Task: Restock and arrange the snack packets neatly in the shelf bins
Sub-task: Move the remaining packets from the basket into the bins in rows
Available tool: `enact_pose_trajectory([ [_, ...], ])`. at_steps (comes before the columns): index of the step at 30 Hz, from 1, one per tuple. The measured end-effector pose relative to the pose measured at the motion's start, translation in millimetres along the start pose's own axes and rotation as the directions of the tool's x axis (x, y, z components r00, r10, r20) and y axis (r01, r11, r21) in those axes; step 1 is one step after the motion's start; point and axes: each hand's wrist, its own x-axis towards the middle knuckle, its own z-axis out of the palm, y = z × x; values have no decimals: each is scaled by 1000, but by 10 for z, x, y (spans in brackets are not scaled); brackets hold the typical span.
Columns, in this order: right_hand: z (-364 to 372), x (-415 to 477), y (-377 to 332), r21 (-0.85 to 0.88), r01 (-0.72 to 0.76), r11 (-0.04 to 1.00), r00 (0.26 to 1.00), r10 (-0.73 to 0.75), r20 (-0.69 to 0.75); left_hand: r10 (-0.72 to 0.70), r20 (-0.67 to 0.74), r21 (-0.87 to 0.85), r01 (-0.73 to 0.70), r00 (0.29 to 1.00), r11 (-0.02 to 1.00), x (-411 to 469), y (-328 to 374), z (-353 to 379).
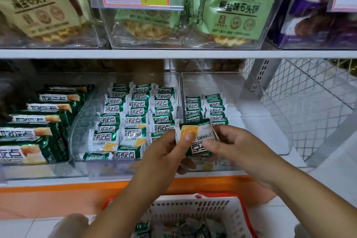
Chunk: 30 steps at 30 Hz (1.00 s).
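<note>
— Packet (201,133) first: where is it?
— In the air just before the front edge of the lower shelf (58,182), held between both hands, in front of the wall that parts the middle bin (81,127) from the right bin (257,114).
— How does the left hand (168,149) hold it?
— Forearm rising steeply from below, thumb pressed flat on the left part, fingers curled behind.
— And the right hand (235,145)?
— It reaches in from the lower right, wrist bent inward, thumb and fingers pinching the right end.
— What is in the bins?
— Middle bin: three close rows of packets (135,120). Right bin: two short rows along its left side. Left bin (38,170): longer packs (34,133).
— Anything below the shelf?
— A basket (193,200) under the forearms, with more packets inside.
</note>
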Motion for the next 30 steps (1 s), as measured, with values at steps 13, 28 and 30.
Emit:
enact_pose_trajectory([
  [13, 21, 13, 44, 313, -75, 947, 997, 77, 4, 0, -107, -216, -23, 994, 976, 62, -94, 40],
  [28, -859, 371, 593, -620, -206, 757, 974, 217, -60, 77, -8, 710, -48, 997, 702, 135, -314, 8],
  [30, -869, 400, 557, -599, -228, 768, 966, 254, -42, 82, -8, 715, -51, 997, 697, 140, -329, -7],
])
